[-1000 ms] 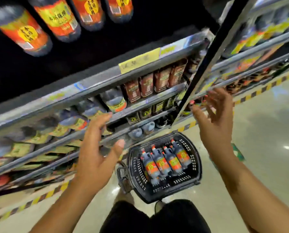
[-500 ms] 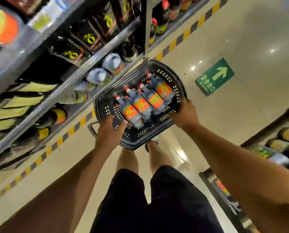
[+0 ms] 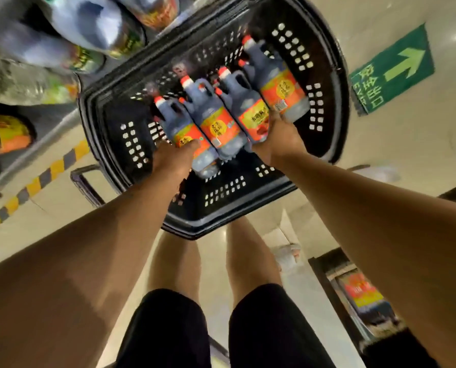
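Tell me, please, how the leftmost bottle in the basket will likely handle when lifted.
The leftmost bottle looks full of dark liquid, so probably heavy. Lying on its side, rounded, it may roll if pushed. Its moulded handle should aid grip.

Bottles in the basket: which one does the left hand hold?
The leftmost bottle of the four in the basket: the left hand holds its bottom end, thumb on the orange label. The other three lie nearer the right hand.

Basket (image 3: 131,140) floor bare left of bottles (image 3: 217,123); bottles packed touching; shelf (image 3: 44,136) close.
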The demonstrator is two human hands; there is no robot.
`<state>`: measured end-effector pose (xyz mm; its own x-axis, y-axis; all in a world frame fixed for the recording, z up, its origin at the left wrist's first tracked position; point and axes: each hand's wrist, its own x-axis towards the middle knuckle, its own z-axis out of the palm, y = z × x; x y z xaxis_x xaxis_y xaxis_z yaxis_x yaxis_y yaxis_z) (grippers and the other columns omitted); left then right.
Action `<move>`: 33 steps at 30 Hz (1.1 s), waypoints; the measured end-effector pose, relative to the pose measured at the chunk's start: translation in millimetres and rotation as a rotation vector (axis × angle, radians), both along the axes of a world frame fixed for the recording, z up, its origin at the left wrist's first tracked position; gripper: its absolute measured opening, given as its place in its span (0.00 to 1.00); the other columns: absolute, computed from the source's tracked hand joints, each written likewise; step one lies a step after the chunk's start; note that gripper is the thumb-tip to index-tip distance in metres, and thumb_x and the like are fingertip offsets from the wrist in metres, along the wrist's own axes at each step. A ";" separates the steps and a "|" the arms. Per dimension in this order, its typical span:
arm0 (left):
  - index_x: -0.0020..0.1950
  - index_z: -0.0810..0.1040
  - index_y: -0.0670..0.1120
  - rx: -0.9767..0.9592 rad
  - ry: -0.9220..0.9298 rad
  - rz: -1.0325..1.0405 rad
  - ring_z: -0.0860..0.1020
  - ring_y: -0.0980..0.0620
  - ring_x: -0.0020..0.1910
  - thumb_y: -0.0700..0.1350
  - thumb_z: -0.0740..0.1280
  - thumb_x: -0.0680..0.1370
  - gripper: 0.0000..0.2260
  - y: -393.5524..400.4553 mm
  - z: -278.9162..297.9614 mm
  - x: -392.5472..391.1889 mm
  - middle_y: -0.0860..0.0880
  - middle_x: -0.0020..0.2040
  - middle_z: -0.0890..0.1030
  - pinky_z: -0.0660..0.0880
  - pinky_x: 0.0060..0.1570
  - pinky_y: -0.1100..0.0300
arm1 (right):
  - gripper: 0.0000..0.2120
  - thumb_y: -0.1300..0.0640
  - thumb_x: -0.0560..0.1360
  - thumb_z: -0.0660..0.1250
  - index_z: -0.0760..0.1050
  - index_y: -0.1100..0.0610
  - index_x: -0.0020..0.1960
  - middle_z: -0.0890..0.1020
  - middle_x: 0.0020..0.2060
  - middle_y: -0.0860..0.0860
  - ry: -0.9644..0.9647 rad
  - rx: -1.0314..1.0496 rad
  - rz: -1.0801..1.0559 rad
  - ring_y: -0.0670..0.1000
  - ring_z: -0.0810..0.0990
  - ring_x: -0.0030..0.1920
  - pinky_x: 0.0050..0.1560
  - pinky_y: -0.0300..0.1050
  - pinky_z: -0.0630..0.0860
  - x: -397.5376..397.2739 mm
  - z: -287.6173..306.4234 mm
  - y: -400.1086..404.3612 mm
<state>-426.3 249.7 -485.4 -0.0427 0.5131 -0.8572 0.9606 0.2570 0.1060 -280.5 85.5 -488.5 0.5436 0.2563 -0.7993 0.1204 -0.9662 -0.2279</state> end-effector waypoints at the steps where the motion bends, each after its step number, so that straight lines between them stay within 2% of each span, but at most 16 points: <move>1: 0.77 0.69 0.39 0.005 0.024 0.040 0.78 0.41 0.70 0.57 0.77 0.75 0.38 -1.5 -11.0 1.2 0.39 0.74 0.77 0.73 0.60 0.54 | 0.40 0.49 0.72 0.76 0.64 0.60 0.78 0.74 0.72 0.62 -0.003 -0.002 -0.010 0.67 0.73 0.72 0.72 0.57 0.71 -1.0 -4.9 3.0; 4: 0.71 0.75 0.41 -0.012 -0.037 0.218 0.83 0.45 0.56 0.56 0.81 0.71 0.35 -7.4 -45.9 3.9 0.42 0.65 0.83 0.78 0.50 0.55 | 0.44 0.50 0.70 0.76 0.61 0.57 0.81 0.71 0.74 0.60 -0.068 -0.016 -0.018 0.67 0.72 0.72 0.73 0.57 0.72 -6.1 -26.0 7.7; 6: 0.66 0.78 0.42 -0.092 -0.085 0.342 0.87 0.45 0.49 0.65 0.83 0.57 0.44 -10.8 -97.3 -19.1 0.43 0.57 0.86 0.85 0.48 0.47 | 0.46 0.49 0.70 0.78 0.60 0.57 0.81 0.68 0.76 0.59 -0.109 -0.043 0.000 0.66 0.71 0.72 0.74 0.57 0.72 -8.2 -33.1 8.7; 8: 0.64 0.79 0.44 -0.128 -0.119 0.392 0.88 0.43 0.48 0.72 0.84 0.46 0.53 -16.1 -135.9 -37.8 0.43 0.54 0.87 0.86 0.47 0.40 | 0.45 0.47 0.69 0.80 0.64 0.59 0.78 0.68 0.75 0.59 -0.139 -0.062 0.016 0.64 0.72 0.71 0.73 0.57 0.72 -7.2 -39.5 9.9; 9: 0.61 0.79 0.44 -0.178 -0.148 0.415 0.88 0.44 0.47 0.70 0.85 0.50 0.48 -14.8 -125.5 -33.6 0.43 0.52 0.87 0.85 0.51 0.43 | 0.42 0.46 0.68 0.80 0.68 0.59 0.75 0.69 0.74 0.58 -0.158 -0.078 0.030 0.64 0.73 0.70 0.71 0.56 0.73 -6.5 -40.9 11.6; 10: 0.55 0.79 0.43 -0.211 -0.163 0.420 0.86 0.46 0.44 0.64 0.85 0.61 0.35 -11.0 -102.3 -24.8 0.43 0.48 0.86 0.84 0.53 0.47 | 0.38 0.46 0.69 0.80 0.71 0.59 0.72 0.70 0.73 0.58 -0.174 -0.093 0.049 0.63 0.74 0.69 0.69 0.55 0.74 -6.3 -42.5 12.8; 11: 0.49 0.78 0.42 -0.219 -0.151 0.427 0.83 0.47 0.40 0.55 0.82 0.71 0.21 -8.2 -80.5 -17.9 0.44 0.44 0.84 0.82 0.50 0.52 | 0.35 0.46 0.70 0.79 0.72 0.59 0.71 0.71 0.72 0.57 -0.177 -0.107 0.059 0.63 0.74 0.69 0.68 0.56 0.75 -7.2 -42.0 14.6; 12: 0.48 0.77 0.43 -0.204 -0.149 0.433 0.82 0.48 0.38 0.47 0.80 0.75 0.14 -4.0 -72.4 -17.3 0.43 0.44 0.83 0.82 0.47 0.52 | 0.34 0.47 0.71 0.79 0.71 0.59 0.71 0.71 0.71 0.57 -0.174 -0.110 0.055 0.63 0.73 0.70 0.68 0.56 0.75 -8.3 -42.7 16.2; 13: 0.50 0.77 0.44 -0.182 -0.133 0.434 0.84 0.47 0.39 0.45 0.81 0.73 0.14 0.1 -66.2 -18.6 0.42 0.46 0.85 0.83 0.45 0.51 | 0.34 0.48 0.72 0.78 0.70 0.58 0.72 0.70 0.71 0.57 -0.167 -0.108 0.042 0.63 0.72 0.70 0.68 0.57 0.74 -10.0 -42.6 18.2; 15: 0.57 0.78 0.47 -0.189 -0.107 0.432 0.87 0.45 0.44 0.48 0.83 0.65 0.25 6.5 -57.5 -28.1 0.43 0.52 0.87 0.84 0.44 0.49 | 0.36 0.50 0.72 0.78 0.65 0.57 0.73 0.70 0.71 0.58 -0.145 -0.096 0.017 0.64 0.71 0.72 0.70 0.60 0.73 -15.6 -45.2 22.0; 17: 0.62 0.78 0.48 -0.214 -0.097 0.440 0.88 0.46 0.46 0.50 0.84 0.61 0.32 9.9 -53.1 -42.3 0.46 0.53 0.88 0.83 0.41 0.52 | 0.41 0.49 0.72 0.79 0.61 0.58 0.77 0.69 0.73 0.58 -0.092 -0.099 -0.013 0.64 0.71 0.74 0.72 0.59 0.72 -23.3 -51.3 26.6; 19: 0.62 0.78 0.48 -0.227 -0.089 0.446 0.87 0.47 0.46 0.49 0.85 0.65 0.29 11.1 -43.3 -52.9 0.47 0.54 0.88 0.81 0.38 0.56 | 0.48 0.45 0.72 0.79 0.57 0.59 0.81 0.68 0.76 0.59 -0.044 -0.125 -0.023 0.63 0.70 0.76 0.73 0.59 0.71 -32.1 -58.8 32.8; 21: 0.61 0.77 0.48 -0.209 -0.067 0.435 0.87 0.46 0.47 0.51 0.85 0.66 0.29 11.3 -34.6 -61.8 0.47 0.53 0.87 0.82 0.41 0.54 | 0.51 0.43 0.71 0.79 0.55 0.60 0.82 0.68 0.76 0.60 -0.047 -0.121 -0.024 0.64 0.71 0.75 0.73 0.59 0.71 -39.0 -67.6 38.8; 24: 0.60 0.80 0.47 -0.213 -0.102 0.401 0.88 0.43 0.48 0.55 0.84 0.56 0.35 11.8 -29.9 -69.6 0.46 0.51 0.88 0.86 0.49 0.42 | 0.49 0.42 0.68 0.81 0.61 0.60 0.78 0.72 0.72 0.61 -0.053 -0.098 -0.103 0.64 0.74 0.73 0.73 0.59 0.72 -41.1 -78.2 46.0; 29: 0.60 0.80 0.48 -0.213 -0.180 0.325 0.88 0.45 0.48 0.59 0.82 0.51 0.40 8.7 -19.7 -67.6 0.47 0.52 0.88 0.86 0.52 0.41 | 0.45 0.41 0.66 0.83 0.69 0.61 0.73 0.77 0.69 0.60 -0.030 -0.112 -0.125 0.61 0.77 0.71 0.69 0.53 0.74 -26.2 -80.9 52.0; 33: 0.60 0.79 0.50 -0.191 -0.264 0.347 0.88 0.46 0.50 0.58 0.82 0.53 0.37 7.6 -4.8 -66.8 0.48 0.53 0.88 0.86 0.52 0.41 | 0.31 0.49 0.69 0.82 0.78 0.58 0.69 0.84 0.62 0.57 0.125 -0.061 -0.280 0.59 0.83 0.63 0.60 0.51 0.80 -16.3 -67.6 44.0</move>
<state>-493.0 257.3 -490.2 0.0487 0.3391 -0.9395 0.7609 0.5968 0.2548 -296.8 129.5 -556.1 0.4829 0.0604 -0.8736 -0.1775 -0.9702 -0.1651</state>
